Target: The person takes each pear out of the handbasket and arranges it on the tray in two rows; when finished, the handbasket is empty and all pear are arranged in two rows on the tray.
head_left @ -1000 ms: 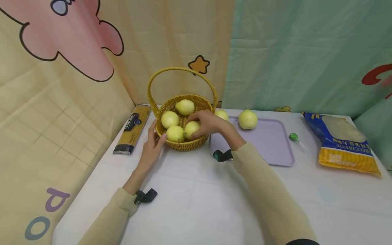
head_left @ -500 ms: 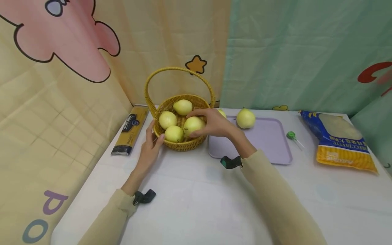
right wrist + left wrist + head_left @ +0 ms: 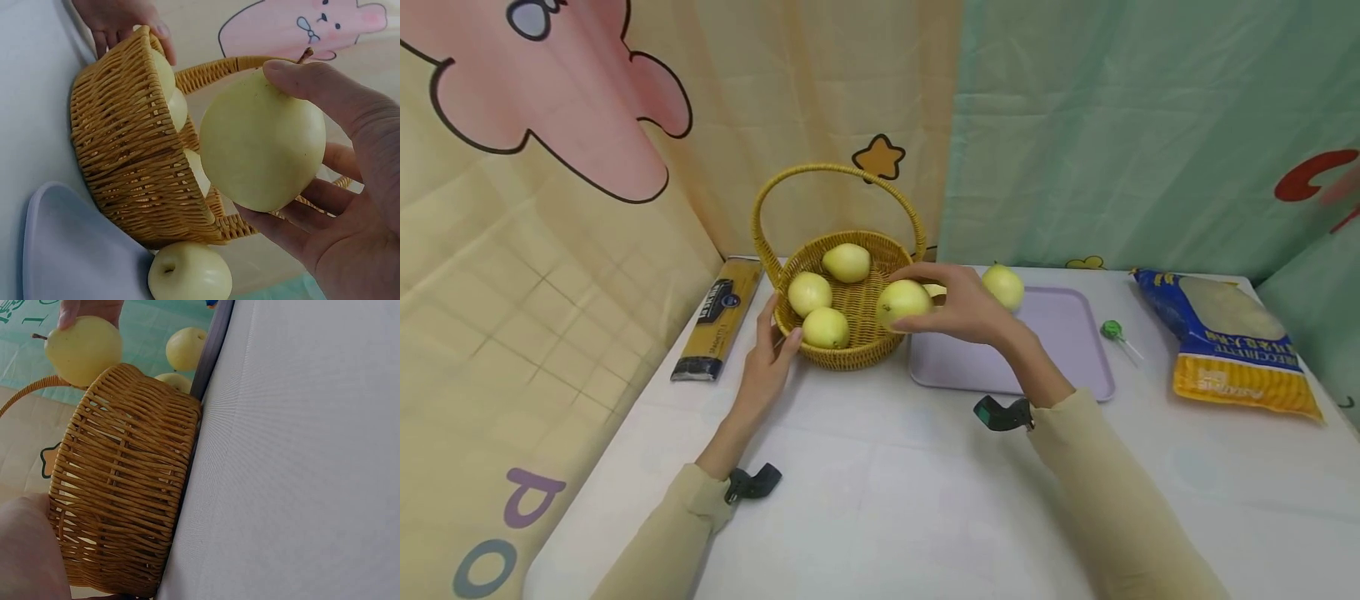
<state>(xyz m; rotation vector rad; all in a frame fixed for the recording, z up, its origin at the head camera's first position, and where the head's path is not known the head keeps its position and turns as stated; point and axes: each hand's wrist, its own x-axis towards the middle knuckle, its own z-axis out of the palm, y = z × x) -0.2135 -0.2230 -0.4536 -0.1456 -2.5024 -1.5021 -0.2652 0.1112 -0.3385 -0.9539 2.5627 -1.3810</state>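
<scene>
**Held pear pinched in the right hand, basket in the left hand**

Nearest us, two pale sleeves reach forward over a white table, a small black camera at each wrist. Beyond them, we see the left hand gripping the basket's near-left side, thumb at the rim, fingers round the outside. The right hand has thumb and fingers about the held pear, just above the basket's right rim; it lies between the two hands, touching only the right one. Inside the woven basket we count three pears, to the left and back.

Right of the basket lies a lilac tray, with two other pears toward its far side, one partly hidden behind the right hand. Farther right we find a green lollipop and a blue-and-yellow pasta bag; left of the basket, a spaghetti pack. Behind everything hangs a curtain printed with cartoon figures.
</scene>
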